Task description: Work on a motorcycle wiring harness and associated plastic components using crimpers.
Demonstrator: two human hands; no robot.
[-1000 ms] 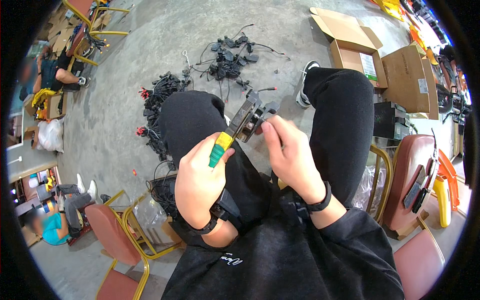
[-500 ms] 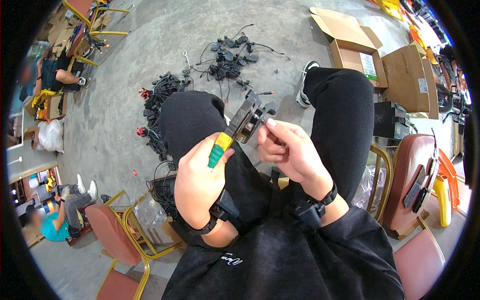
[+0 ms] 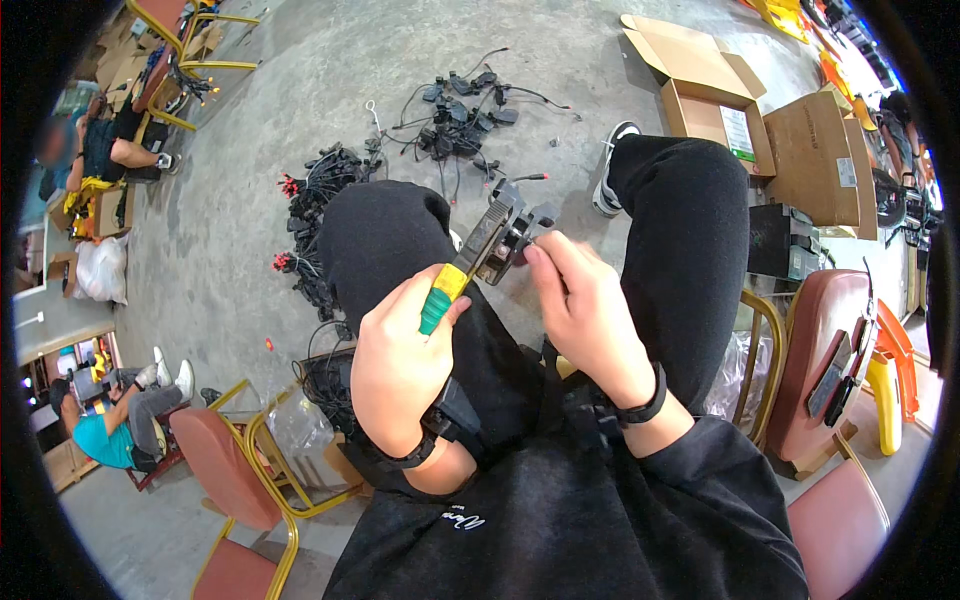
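Note:
My left hand is wrapped round the yellow and green handle of a tool with a black ribbed metal head. The tool tilts away from me, above the gap between my knees. My right hand is closed in a pinch at the right side of that head. Its thumb and forefinger meet beside a dark, bracket-like part. Whatever lies between those fingertips is too small and covered to name.
On the concrete floor ahead lie black cabled parts and a bundle of black cables with red ends. An opened cardboard box stands at the far right. Padded chairs flank me. Two people sit at the left.
My right hand has turned over, its back now showing, and pinches again at the head's right side. The left hand and the tool have barely moved.

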